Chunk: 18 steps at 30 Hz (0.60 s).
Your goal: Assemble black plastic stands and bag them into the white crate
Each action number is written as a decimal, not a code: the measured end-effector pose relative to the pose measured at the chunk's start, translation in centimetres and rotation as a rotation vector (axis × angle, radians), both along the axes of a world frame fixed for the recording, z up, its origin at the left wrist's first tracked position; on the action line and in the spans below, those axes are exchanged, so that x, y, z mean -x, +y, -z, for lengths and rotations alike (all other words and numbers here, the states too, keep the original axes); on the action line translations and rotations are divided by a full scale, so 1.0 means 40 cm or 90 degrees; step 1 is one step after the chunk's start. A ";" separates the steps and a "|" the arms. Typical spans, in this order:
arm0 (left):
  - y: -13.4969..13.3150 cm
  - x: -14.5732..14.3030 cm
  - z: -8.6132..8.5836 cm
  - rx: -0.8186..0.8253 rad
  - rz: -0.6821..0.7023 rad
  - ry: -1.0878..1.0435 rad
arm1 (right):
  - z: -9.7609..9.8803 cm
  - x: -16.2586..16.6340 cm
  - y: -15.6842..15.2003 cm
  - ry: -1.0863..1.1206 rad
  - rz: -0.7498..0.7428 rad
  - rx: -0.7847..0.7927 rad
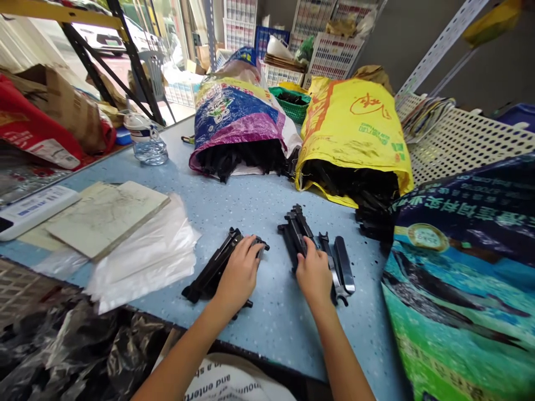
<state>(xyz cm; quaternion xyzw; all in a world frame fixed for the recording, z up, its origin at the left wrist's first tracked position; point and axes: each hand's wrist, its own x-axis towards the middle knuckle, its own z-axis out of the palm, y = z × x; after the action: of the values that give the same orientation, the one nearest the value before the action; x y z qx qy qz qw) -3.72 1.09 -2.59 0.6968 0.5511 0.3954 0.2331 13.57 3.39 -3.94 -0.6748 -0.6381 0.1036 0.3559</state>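
Observation:
My left hand [240,273] lies on a bundle of long black plastic parts [211,270] on the blue table [251,206], fingers curled over the bundle's far end. My right hand [313,273] rests on a second bundle of black parts [295,231], fingers bent around it. Two more black strips [343,264] lie just right of that hand.
Two woven sacks, one purple-blue [238,120] and one yellow [355,128], lie open at the back, spilling black parts. A blue-green sack [463,278] fills the right. Clear plastic bags [146,256], a board [104,214] and a water bottle [146,142] sit on the left.

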 end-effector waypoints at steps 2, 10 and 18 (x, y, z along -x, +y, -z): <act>-0.020 0.003 -0.025 -0.032 -0.008 -0.023 | -0.012 -0.014 -0.042 0.053 -0.009 -0.005; -0.137 -0.047 -0.082 0.377 0.273 -0.674 | -0.025 0.068 -0.300 0.626 -0.241 0.264; -0.151 -0.046 -0.055 0.533 0.135 -0.929 | -0.149 0.006 -0.245 0.282 -0.225 -0.019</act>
<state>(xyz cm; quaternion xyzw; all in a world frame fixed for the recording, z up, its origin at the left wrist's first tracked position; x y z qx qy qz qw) -1.87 -4.95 -0.39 0.1711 0.2951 0.4852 0.8051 13.34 -6.39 2.03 -0.5085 -0.6544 0.2995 0.4728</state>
